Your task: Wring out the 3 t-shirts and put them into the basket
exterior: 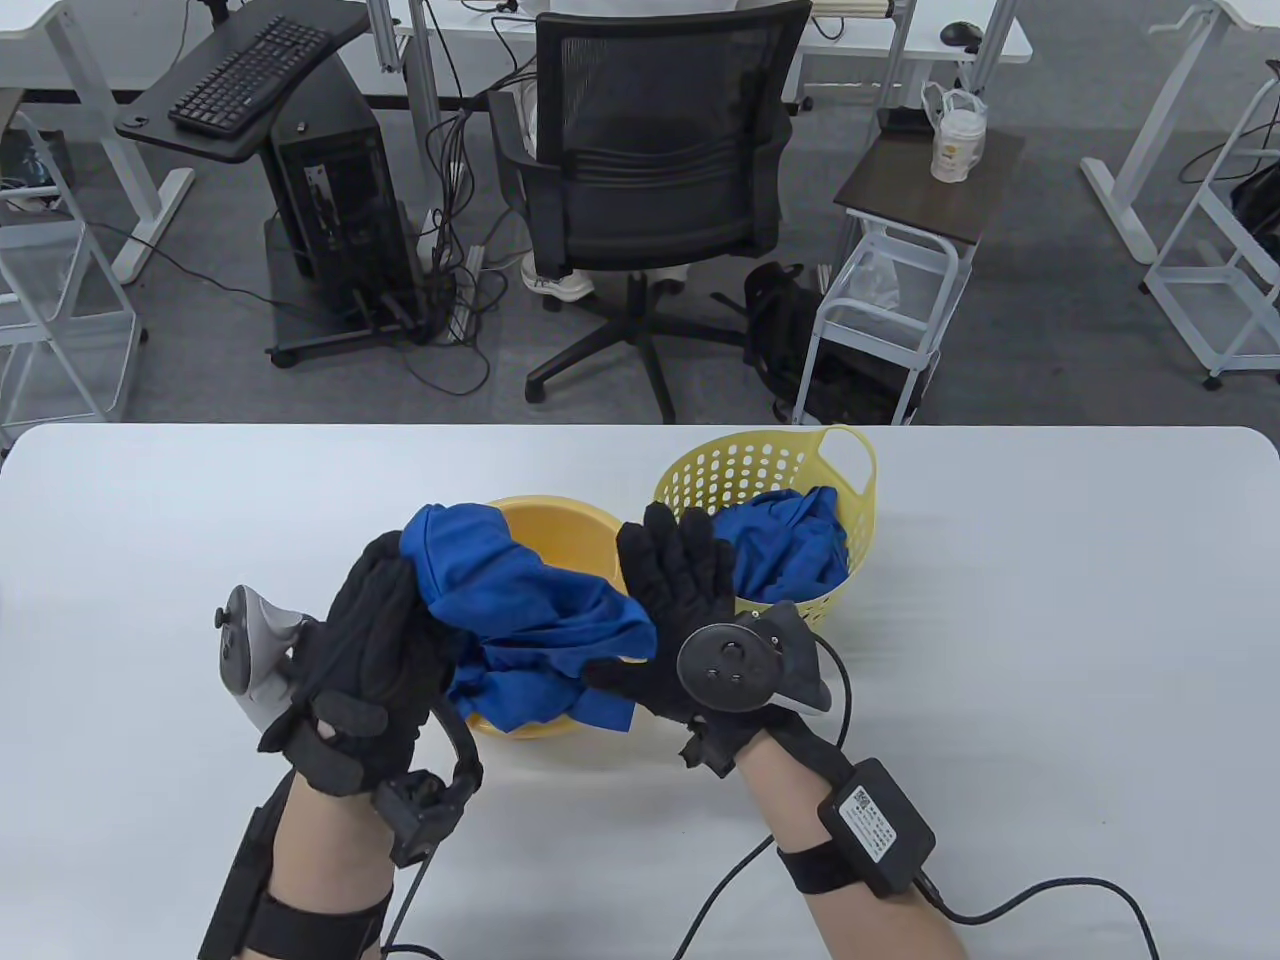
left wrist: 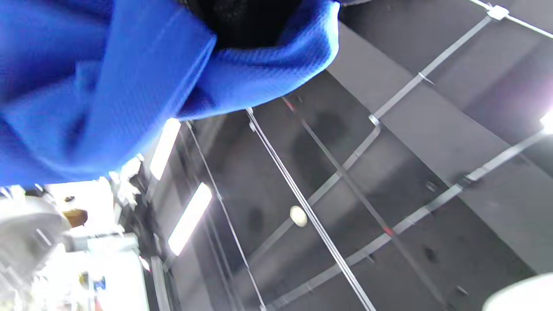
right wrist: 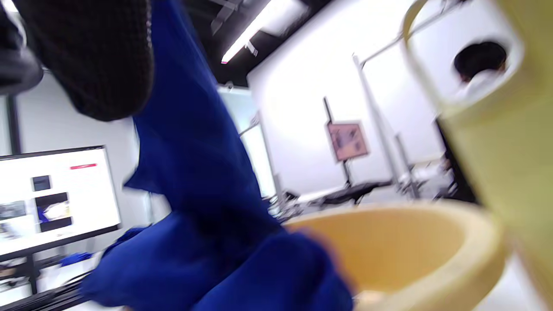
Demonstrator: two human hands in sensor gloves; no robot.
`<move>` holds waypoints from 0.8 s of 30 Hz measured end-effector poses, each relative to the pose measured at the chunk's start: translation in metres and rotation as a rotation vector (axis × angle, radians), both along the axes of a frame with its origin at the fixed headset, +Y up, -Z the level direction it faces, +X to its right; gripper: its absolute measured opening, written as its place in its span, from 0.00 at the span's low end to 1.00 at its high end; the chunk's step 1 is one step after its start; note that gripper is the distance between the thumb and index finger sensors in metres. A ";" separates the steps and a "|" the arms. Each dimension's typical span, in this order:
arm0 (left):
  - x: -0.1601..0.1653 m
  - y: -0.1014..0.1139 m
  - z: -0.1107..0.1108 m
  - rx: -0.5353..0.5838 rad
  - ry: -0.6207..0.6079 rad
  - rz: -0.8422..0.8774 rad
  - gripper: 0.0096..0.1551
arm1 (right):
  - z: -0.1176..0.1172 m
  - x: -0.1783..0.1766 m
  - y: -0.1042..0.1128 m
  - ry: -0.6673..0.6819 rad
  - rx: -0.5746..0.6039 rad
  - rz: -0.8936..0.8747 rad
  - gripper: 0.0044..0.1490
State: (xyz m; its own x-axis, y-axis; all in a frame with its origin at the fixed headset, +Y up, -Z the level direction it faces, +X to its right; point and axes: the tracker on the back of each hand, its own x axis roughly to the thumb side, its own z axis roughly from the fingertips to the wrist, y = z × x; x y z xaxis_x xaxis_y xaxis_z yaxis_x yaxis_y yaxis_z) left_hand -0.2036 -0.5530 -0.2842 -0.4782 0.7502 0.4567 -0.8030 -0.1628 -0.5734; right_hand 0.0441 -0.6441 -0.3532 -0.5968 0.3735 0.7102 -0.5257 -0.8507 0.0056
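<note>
Above the round yellow bowl [exterior: 560, 520], we hold a blue t-shirt [exterior: 520, 610] — left hand [exterior: 375, 650] curled round its bunched end, right hand [exterior: 690, 600] flat-fingered against it. At two o'clock, the perforated plastic basket [exterior: 850, 480] holds more blue cloth. We judge the knit limp and heavy — best gripped at both ends.

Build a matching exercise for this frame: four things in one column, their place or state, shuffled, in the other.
Things:
1. blue t-shirt
2. perforated basket
3. yellow basin
4. right hand

States:
A. fingers straight, palm against the cloth
B. already holds blue fabric
C. bunched up above the basin, gripped by the left hand
D. on the table under the held shirt

Pairs: 1-C, 2-B, 3-D, 4-A
</note>
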 end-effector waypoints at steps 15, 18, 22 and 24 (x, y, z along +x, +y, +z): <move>0.031 0.042 0.074 0.272 -0.494 0.168 0.22 | 0.022 -0.055 -0.033 0.112 -0.325 -0.310 0.32; 0.015 0.042 0.066 0.271 -0.479 0.243 0.22 | 0.016 -0.031 -0.013 0.027 -0.345 -0.434 0.31; -0.030 0.035 0.043 0.236 -0.316 0.358 0.22 | 0.005 0.037 0.027 -0.089 -0.572 -0.847 0.31; -0.052 0.027 0.029 0.182 -0.168 0.359 0.22 | 0.005 0.067 0.040 -0.110 -0.642 -1.017 0.31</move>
